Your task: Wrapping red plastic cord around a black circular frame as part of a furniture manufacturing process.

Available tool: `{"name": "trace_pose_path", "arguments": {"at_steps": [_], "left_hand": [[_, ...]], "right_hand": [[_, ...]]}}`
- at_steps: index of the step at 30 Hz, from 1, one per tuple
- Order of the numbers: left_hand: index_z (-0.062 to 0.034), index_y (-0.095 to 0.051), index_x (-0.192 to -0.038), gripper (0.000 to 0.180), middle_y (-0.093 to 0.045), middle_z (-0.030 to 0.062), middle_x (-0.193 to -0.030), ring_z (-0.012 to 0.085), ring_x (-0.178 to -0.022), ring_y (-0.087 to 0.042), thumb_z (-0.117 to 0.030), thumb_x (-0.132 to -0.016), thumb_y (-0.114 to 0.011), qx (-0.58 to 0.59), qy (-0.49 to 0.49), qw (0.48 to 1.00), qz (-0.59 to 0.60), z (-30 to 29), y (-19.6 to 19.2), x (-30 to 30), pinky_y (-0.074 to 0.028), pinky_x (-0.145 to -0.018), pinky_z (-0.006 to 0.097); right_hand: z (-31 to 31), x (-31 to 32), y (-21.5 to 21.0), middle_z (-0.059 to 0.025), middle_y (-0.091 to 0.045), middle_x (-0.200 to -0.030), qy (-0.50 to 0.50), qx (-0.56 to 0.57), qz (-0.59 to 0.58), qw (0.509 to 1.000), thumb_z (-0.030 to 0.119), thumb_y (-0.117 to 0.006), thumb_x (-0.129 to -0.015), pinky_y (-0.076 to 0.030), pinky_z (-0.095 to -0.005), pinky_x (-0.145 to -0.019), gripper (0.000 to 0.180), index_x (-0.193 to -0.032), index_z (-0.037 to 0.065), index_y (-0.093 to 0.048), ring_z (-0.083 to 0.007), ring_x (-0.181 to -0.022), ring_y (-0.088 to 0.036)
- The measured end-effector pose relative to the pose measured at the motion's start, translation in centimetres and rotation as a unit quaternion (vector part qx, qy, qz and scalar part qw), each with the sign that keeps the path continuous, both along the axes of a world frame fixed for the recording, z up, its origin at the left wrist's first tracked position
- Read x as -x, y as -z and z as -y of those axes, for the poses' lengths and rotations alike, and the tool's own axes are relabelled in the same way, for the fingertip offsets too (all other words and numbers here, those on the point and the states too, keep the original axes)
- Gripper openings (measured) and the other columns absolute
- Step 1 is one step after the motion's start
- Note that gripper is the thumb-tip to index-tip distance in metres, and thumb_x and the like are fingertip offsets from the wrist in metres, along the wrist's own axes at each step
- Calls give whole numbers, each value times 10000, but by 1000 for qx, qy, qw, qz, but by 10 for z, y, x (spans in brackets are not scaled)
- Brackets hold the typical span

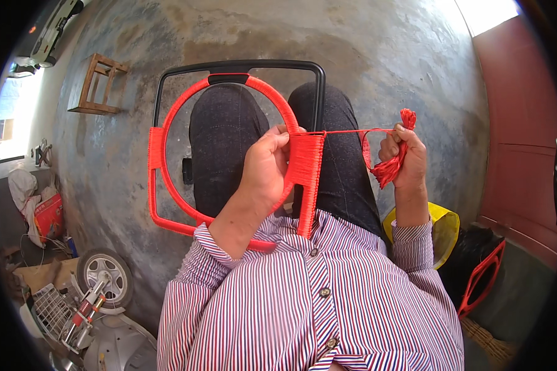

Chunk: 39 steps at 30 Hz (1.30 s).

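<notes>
Across my lap rests a black frame (247, 64) with rounded corners and a ring inside it, much of both wrapped in red cord. A broad band of red cord (306, 162) joins the ring to the frame's right side. My left hand (265, 162) reaches through the ring and pinches its right part at the top of that band. To the right, my right hand (408, 153) is closed round a bundle of red cord (390, 168). One taut strand (356, 131) runs from the bundle to the frame's right bar. The frame's top stretch is bare black.
A small wooden stool (99, 86) stands at the far left. Near the left edge are a red box (49, 216) and a wheel (105, 278). Beside my right arm lie a yellow bag (444, 232) and another red-wrapped frame (484, 278). A red door (526, 142) is at right.
</notes>
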<state>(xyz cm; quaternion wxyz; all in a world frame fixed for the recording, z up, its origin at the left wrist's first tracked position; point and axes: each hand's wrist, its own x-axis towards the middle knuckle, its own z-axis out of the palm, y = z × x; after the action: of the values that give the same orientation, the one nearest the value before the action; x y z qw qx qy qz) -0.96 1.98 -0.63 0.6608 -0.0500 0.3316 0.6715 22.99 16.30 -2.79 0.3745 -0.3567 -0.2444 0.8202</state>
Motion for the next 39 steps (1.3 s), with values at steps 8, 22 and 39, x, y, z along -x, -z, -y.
{"name": "trace_pose_path", "arguments": {"at_steps": [8,22,39], "left_hand": [[16,-576,-1078,265,-660,148,-994,257,-911,-658,-132,-938,-406,3,11,1000,2,-3,-3,-1,-550,-849,418],[34,-562,-1106,266,-658,154,-1009,240,-941,-664,-82,-913,-419,-12,19,999,-42,-1,-3,-3,-553,-888,398],[22,-569,-1050,243,-657,141,-968,226,-895,-666,-68,-888,-413,-13,28,998,-46,-4,-3,-4,-562,-850,388]], "right_hand": [[4,3,6,-48,-468,-577,-13,6,13,1000,167,-530,-915,-376,-269,-450,183,-761,80,-483,-135,-475,-435],[4,2,7,-39,-477,-584,3,21,15,1000,166,-540,-920,-383,-266,-453,191,-756,86,-482,-138,-479,-449],[7,4,5,-46,-486,-588,10,22,29,999,178,-537,-924,-392,-265,-462,215,-738,82,-488,-140,-482,-471]]}}
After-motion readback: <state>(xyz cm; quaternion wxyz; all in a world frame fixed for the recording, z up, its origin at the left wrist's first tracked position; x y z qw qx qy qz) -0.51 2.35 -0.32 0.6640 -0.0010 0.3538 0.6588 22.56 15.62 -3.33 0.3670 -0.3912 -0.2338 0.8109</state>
